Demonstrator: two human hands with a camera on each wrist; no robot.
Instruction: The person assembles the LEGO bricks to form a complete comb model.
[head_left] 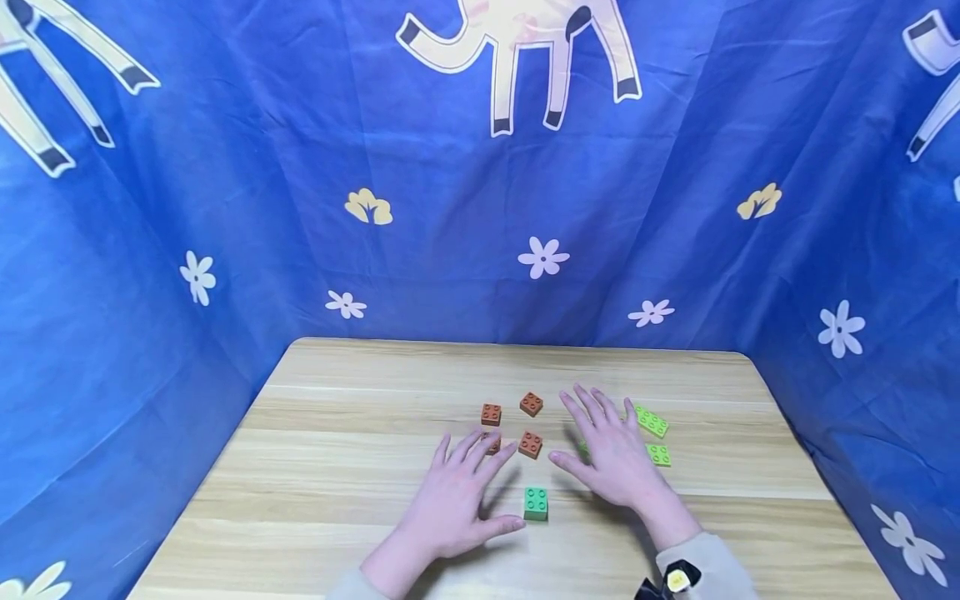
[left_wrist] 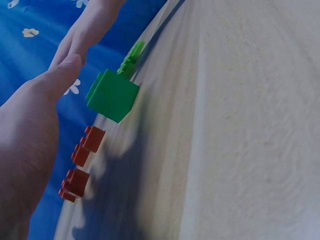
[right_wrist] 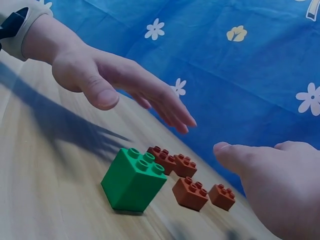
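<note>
Block [head_left: 536,504], green, 4 studs up, stands on the table [head_left: 352,417] between left hand [head_left: 453,500] and right hand [head_left: 615,454], just beside the left thumb. Both hands are released: fingers spread, grasping nothing, shadows cast below. At the left fingertips, on the side toward the right hand, lie 4 red-brown blocks [head_left: 531,445]; 1 is partly covered by the left fingers in the head view. Under and outside the right hand lie light green blocks [head_left: 652,420] (partly hidden; count uncertain).

Handling, judged: moulded plastic, so probably light, stiff, slightly slick, hardly fragile. Block is tallest; best hold is thumb against fingertips on opposite side walls, below the studs. The red-brown blocks are lower and call for a fingertip pinch; the light green blocks look thin, likely best taken by the edges.
</note>
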